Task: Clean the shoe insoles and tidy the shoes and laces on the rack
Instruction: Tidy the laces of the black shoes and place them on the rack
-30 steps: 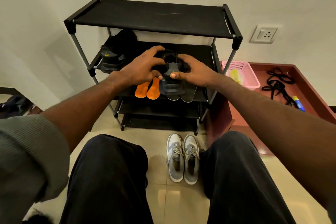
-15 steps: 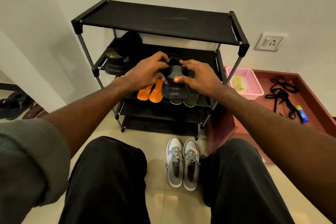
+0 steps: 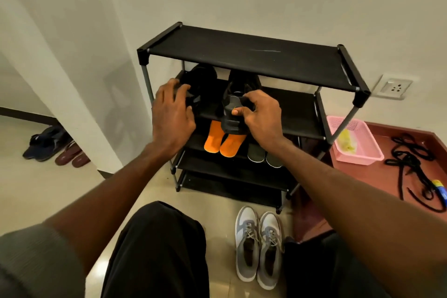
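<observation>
A black shoe rack (image 3: 244, 55) stands against the wall. My right hand (image 3: 262, 116) grips the heel of a black shoe (image 3: 233, 109) on the second shelf. My left hand (image 3: 170, 111) rests on the heel of a second black shoe (image 3: 200, 77) at that shelf's left end; whether it grips it I cannot tell. Two orange insoles (image 3: 222, 140) and two grey insoles (image 3: 264, 155) lie on the shelf below. A grey and white pair of sneakers (image 3: 258, 247) stands on the floor in front. Black laces (image 3: 411, 159) lie tangled on the red-brown ledge at right.
A pink basket (image 3: 358, 152) holding a yellow cloth sits on the red-brown ledge (image 3: 387, 133) beside the rack. A blue and yellow item (image 3: 440, 189) lies near the laces. Sandals (image 3: 55, 147) lie on the floor at far left behind a wall corner. My knees fill the foreground.
My left hand left the shoe both hands held and moved left onto the other black shoe. The right hand keeps hold of the first shoe, now on the shelf.
</observation>
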Demonstrator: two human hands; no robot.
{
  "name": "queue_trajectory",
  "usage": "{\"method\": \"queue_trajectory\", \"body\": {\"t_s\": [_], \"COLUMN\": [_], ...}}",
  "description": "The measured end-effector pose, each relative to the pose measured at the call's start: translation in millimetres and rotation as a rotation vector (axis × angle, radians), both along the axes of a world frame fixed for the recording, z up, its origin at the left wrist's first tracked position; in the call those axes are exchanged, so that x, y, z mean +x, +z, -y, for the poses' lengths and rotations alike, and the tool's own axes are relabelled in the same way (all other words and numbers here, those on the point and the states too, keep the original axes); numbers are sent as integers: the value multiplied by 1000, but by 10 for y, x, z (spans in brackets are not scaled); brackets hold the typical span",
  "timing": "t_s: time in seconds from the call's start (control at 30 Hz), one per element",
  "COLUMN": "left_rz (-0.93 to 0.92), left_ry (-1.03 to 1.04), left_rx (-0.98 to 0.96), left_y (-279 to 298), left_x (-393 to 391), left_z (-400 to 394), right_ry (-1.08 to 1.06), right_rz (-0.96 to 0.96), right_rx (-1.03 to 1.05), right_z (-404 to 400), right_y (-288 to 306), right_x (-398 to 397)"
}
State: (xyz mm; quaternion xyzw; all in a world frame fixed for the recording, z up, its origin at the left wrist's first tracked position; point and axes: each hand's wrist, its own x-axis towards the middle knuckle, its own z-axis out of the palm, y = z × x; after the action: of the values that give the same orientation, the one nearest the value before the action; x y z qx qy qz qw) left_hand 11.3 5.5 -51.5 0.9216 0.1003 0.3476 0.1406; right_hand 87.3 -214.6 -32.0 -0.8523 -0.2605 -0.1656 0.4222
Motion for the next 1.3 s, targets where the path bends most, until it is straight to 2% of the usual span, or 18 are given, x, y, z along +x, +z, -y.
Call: {"method": "queue_trajectory", "body": {"t_s": [0.13,0.3,0.47,0.73,0.87,1.03,1.17,1.3], "left_rz": [-92,-53,4,-8,-22,-46,56,91], "left_ry": [-17,-79,-53,-25,-56,-73,0,-87], "left_rx": [-186,-287,-329,-352,-337,-406,-308,-394], "left_y": [-186,-296,-395,-429,-458,-494,-469,-490], "left_x": [57,150,202,208,191,143,25,-87], "left_z": [-191,-221,-230,-200,-236,-224,-25,435], "right_ry": [-29,-33,-37,-92,-23,1,20,-48], "right_rz": [-51,-76,-79,-72,-171,-229,-112,-30], "right_rx": [33,61,86,240,239,229,143,193], "right_z": [-340,-653,-743,-774,-790,-682,-558,-222], "right_y": [-73,-176,-232,-439,-346,-367,-380,-546], "right_x": [174,258,332,339,428,398,271,36]}}
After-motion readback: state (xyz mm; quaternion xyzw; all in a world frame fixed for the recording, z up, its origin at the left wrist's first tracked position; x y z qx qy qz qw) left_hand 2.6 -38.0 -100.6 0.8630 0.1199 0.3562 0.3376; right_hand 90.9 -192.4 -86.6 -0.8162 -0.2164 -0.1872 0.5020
